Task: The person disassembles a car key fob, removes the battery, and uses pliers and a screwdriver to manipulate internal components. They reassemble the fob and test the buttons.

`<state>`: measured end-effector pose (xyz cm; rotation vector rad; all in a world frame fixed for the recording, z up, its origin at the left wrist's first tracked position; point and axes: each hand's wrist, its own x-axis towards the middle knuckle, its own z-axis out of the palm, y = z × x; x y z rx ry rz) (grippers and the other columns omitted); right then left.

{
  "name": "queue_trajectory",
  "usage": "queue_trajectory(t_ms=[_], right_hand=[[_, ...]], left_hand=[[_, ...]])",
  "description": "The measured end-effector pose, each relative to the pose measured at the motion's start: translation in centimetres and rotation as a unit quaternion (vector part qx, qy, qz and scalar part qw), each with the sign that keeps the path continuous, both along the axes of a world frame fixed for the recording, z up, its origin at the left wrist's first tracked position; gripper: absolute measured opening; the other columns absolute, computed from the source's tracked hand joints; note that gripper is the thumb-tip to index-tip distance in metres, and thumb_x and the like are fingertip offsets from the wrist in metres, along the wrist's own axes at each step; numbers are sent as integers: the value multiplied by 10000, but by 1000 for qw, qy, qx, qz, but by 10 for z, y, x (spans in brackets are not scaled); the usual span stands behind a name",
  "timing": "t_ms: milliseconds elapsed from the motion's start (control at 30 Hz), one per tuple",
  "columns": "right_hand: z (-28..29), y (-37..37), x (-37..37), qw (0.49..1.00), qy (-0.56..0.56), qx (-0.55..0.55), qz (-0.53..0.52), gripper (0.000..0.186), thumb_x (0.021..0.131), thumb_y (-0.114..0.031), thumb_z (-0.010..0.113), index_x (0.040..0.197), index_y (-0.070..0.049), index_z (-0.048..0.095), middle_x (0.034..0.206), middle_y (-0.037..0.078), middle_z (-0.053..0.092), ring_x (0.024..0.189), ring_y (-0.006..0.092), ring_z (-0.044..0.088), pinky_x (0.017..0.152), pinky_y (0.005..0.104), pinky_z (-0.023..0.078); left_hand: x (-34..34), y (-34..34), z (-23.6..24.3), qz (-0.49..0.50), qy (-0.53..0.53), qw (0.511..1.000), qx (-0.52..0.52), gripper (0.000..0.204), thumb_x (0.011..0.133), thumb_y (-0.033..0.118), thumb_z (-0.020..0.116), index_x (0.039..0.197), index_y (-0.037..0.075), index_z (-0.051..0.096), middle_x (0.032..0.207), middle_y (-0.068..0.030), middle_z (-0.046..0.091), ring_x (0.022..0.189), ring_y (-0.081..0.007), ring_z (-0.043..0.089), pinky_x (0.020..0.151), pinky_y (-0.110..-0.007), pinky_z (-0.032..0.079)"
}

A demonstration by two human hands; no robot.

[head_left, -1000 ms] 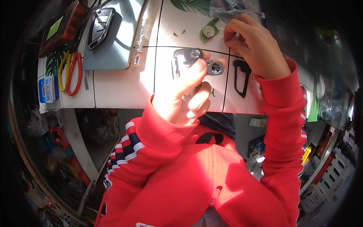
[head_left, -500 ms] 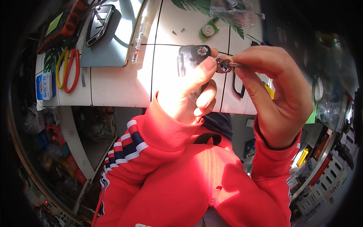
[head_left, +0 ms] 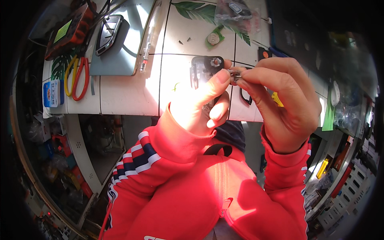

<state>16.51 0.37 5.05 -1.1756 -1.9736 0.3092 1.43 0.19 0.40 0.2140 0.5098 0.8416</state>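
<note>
My left hand (head_left: pixel 202 102) is closed around a black key fob housing (head_left: pixel 206 64) with a clear, glossy part and a round metal hole at its upper corner. My right hand (head_left: pixel 288 102) pinches a small metal piece with what looks like a spring (head_left: pixel 237 75) at the housing's right side, beside the left thumb. A black plastic frame (head_left: pixel 246 99) lies on the white tiled bench (head_left: pixel 132 96) under the right hand, partly hidden. Farther back lies a green circuit board (head_left: pixel 214 39) with a round cell on it. Two tiny dark bits lie to its left.
An orange device (head_left: pixel 68 32), yellow and red scissors (head_left: pixel 82 80), a blue box (head_left: pixel 52 93), a key fob (head_left: pixel 110 34) on a grey pad (head_left: pixel 132 32) and a clear tube (head_left: pixel 147 52) sit left. A plastic bag (head_left: pixel 236 16), tools (head_left: pixel 276 52) and a dark area are back right.
My right hand has come from the back right down to my left hand, its fingertips now at the small part beside the housing. That part now appears turned more edge-on.
</note>
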Motion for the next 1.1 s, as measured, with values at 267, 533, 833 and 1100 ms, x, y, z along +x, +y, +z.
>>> queue_trajectory(t_ms=[267,533,833,1100], right_hand=[[4,1,2,997,-59,43,36,164,666,-70,606,820,-29,570,806,80,548,707,238,559,591,314,444],[4,-9,-1,999,22,35,-8,260,683,-73,624,943,-62,608,886,60,564,733,214,568,626,293,474],[-16,-23,5,993,72,74,-55,207,715,-108,627,905,-53,569,888,67,552,767,235,571,634,301,473],[-21,-11,21,988,62,98,-104,179,688,-117,621,835,-67,532,856,47,527,786,217,565,643,293,465]], left_hand=[[1,1,-8,-22,26,996,-79,155,897,222,498,1005,111,495,565,-8,409,446,-104,351,374,-217,264],[0,1,3,-16,19,998,-65,226,878,318,525,977,114,519,604,32,401,453,-67,298,399,-201,229],[11,-7,-2,1,-11,999,-43,217,903,283,488,952,72,506,676,18,478,472,-26,339,371,-154,258],[27,16,1,-15,59,995,-81,179,884,270,520,972,114,525,724,50,491,479,-29,338,364,-162,246]])
